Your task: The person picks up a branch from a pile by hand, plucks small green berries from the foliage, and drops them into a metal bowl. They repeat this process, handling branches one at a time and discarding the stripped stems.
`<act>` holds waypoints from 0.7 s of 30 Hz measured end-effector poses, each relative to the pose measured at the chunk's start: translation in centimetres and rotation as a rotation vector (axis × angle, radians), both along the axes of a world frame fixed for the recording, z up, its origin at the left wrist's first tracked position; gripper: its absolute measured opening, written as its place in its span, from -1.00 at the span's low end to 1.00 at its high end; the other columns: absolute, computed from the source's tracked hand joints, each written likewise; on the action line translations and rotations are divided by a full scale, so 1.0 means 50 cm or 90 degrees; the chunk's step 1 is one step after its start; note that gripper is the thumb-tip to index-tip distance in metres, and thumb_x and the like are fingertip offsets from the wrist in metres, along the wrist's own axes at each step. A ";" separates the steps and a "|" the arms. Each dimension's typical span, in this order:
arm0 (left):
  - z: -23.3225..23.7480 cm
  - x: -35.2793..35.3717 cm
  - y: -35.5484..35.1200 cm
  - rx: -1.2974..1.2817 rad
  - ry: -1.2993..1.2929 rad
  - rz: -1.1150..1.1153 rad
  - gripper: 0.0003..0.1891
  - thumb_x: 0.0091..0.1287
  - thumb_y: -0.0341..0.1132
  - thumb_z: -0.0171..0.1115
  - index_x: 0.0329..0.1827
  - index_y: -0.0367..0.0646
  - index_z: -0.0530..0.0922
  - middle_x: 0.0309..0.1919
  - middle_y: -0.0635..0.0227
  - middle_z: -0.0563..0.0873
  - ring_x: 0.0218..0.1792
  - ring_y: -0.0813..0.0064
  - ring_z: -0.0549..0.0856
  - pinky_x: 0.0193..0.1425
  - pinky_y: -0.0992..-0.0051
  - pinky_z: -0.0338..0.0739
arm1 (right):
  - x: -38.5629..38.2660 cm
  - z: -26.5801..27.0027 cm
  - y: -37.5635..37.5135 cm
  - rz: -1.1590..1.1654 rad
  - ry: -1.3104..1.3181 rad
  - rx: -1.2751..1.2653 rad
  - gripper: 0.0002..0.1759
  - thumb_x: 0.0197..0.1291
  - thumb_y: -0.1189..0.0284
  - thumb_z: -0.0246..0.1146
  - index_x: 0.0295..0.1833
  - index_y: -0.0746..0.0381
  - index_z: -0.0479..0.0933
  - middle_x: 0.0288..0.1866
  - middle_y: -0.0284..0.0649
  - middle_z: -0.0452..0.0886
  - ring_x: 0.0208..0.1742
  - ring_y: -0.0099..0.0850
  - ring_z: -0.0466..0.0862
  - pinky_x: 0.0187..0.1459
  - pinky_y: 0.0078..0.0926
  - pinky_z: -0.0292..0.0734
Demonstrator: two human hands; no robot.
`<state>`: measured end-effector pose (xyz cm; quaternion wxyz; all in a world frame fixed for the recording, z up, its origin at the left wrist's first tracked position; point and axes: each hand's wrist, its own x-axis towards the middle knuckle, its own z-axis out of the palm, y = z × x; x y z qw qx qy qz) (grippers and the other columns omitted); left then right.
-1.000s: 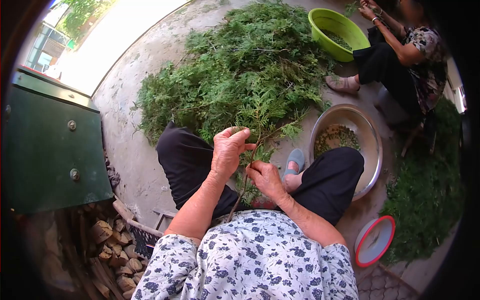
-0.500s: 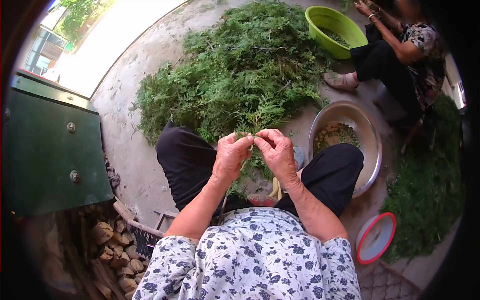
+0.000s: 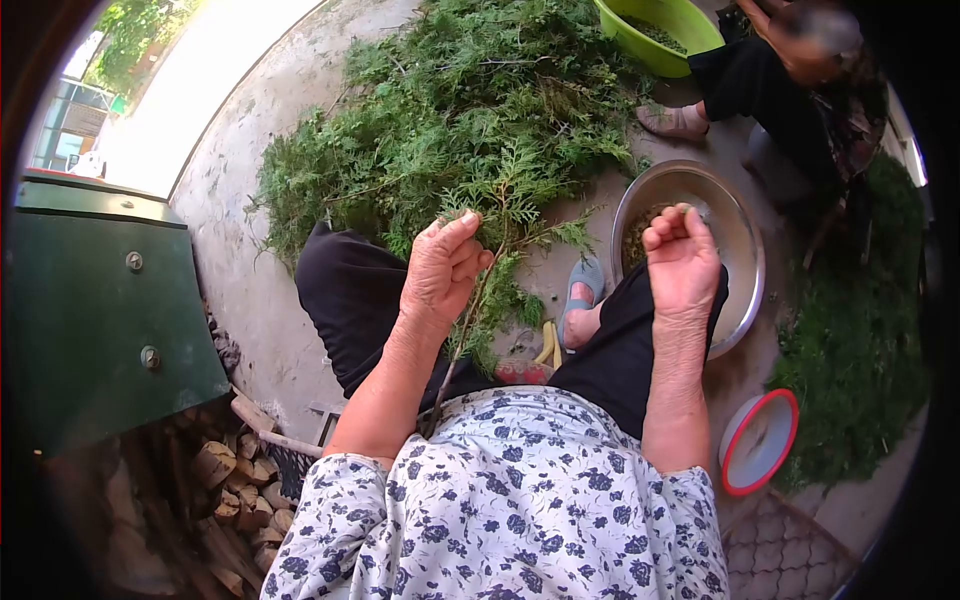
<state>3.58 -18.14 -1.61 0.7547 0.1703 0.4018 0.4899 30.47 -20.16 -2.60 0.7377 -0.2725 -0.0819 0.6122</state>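
Observation:
My left hand (image 3: 443,268) is closed, thumb against curled fingers, at a leafy cypress branch (image 3: 503,215). The branch's thin stem slants down past the fingers toward my lap; the exact grip is partly hidden. My right hand (image 3: 684,262) is raised palm-up at the steel basin (image 3: 747,275), thumb and fingertips pinched together. Anything between those fingertips is too small to name. Small greenish pieces (image 3: 636,240) lie in the basin, partly covered by my hand and knee.
A large heap of cypress cuttings (image 3: 430,130) spreads ahead. Beyond the basin, another person (image 3: 760,90) sits by a lime-green tub (image 3: 680,62). A red-rimmed container (image 3: 760,442) stands at right, more greenery (image 3: 850,350) behind it. Firewood (image 3: 235,490) and a green metal box (image 3: 100,310) are at left.
My hands have parted. The right moved from the branch to the basin; the left shifted slightly up and left. The view has tilted down a little.

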 end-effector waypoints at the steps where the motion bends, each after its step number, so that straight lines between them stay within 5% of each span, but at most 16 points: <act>1: -0.001 -0.003 0.003 -0.003 -0.028 0.002 -0.81 0.30 -0.37 0.17 -0.50 0.01 0.43 -0.81 0.71 0.13 -0.79 0.74 0.08 -0.40 0.57 0.36 | 0.058 -0.022 -0.009 -0.025 0.049 0.046 -0.87 0.23 0.46 0.14 -0.22 0.31 0.51 -0.34 -0.21 0.59 -0.29 -0.40 0.58 -0.21 -0.46 0.51; 3: -0.006 -0.006 0.005 -0.005 -0.062 0.009 -0.82 0.30 -0.37 0.16 -0.49 0.00 0.45 -0.81 0.70 0.13 -0.79 0.73 0.07 -0.38 0.57 0.36 | 0.112 -0.029 -0.022 -0.192 0.130 -0.041 -0.85 0.25 0.49 0.11 -0.17 0.37 0.49 -0.29 -0.14 0.61 -0.18 -0.34 0.62 -0.08 -0.35 0.56; 5: -0.007 -0.005 0.007 -0.007 -0.096 0.013 -0.84 0.31 -0.36 0.15 -0.48 -0.01 0.46 -0.82 0.69 0.13 -0.79 0.72 0.07 -0.37 0.56 0.35 | 0.128 -0.049 -0.037 -0.198 0.098 -0.089 -0.81 0.26 0.49 0.10 -0.08 0.37 0.46 -0.27 -0.15 0.60 -0.21 -0.35 0.62 -0.09 -0.35 0.57; 8: 0.007 -0.009 0.012 -0.022 -0.130 0.026 -0.86 0.33 -0.36 0.11 -0.43 -0.07 0.51 -0.82 0.65 0.09 -0.78 0.68 0.07 -0.33 0.56 0.35 | 0.017 -0.050 -0.051 -0.079 -0.024 -0.131 -0.82 0.28 0.50 0.08 -0.06 0.30 0.47 -0.31 -0.20 0.60 -0.29 -0.42 0.62 -0.20 -0.43 0.59; 13: 0.022 -0.015 0.013 -0.008 -0.177 0.027 -0.87 0.32 -0.37 0.13 -0.43 -0.07 0.49 -0.81 0.64 0.13 -0.77 0.70 0.10 -0.30 0.55 0.37 | -0.181 -0.120 -0.080 0.409 -0.079 -0.265 -0.78 0.26 0.46 0.11 -0.03 0.34 0.45 -0.30 -0.15 0.61 -0.40 -0.41 0.64 -0.44 -0.49 0.61; 21: 0.032 -0.021 0.008 -0.020 -0.220 0.043 -0.83 0.38 -0.36 0.05 -0.43 -0.09 0.48 -0.83 0.62 0.09 -0.81 0.67 0.07 -0.34 0.58 0.37 | -0.285 -0.147 -0.066 0.431 0.073 -0.241 -0.70 0.24 0.41 0.17 0.02 0.30 0.38 -0.25 -0.24 0.57 -0.47 -0.46 0.64 -0.55 -0.55 0.57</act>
